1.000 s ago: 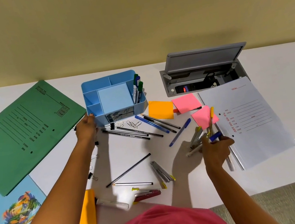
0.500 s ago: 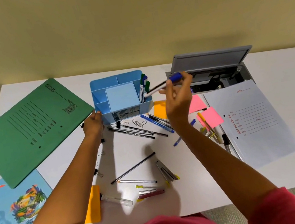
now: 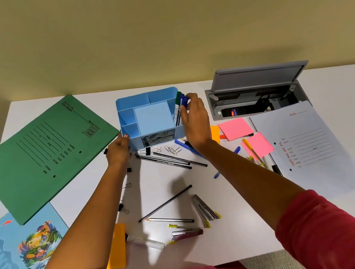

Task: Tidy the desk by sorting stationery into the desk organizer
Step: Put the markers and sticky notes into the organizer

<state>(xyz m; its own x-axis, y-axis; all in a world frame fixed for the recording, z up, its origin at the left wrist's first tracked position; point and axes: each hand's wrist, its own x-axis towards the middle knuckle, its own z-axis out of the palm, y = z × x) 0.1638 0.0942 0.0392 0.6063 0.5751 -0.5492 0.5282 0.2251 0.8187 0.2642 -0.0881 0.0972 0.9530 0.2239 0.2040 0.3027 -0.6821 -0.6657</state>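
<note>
A light blue desk organizer stands at the back middle of the white desk. My right hand pinches a blue-capped marker that stands in the organizer's right compartment beside two other markers. My left hand holds the organizer's lower left corner. Black pens, paper clips, a blue pen and more pens lie loose in front of the organizer. Staplers lie nearer me.
A green folder and a blue illustrated book lie at the left. Pink sticky notes, an orange pad, a white file and an open grey cable box sit at the right. Another orange pad lies near me.
My right hand lifted the blue-capped marker from the desk's right side, carried it up and left, and lowered it into the organizer's right compartment. The left hand stayed on the organizer.
</note>
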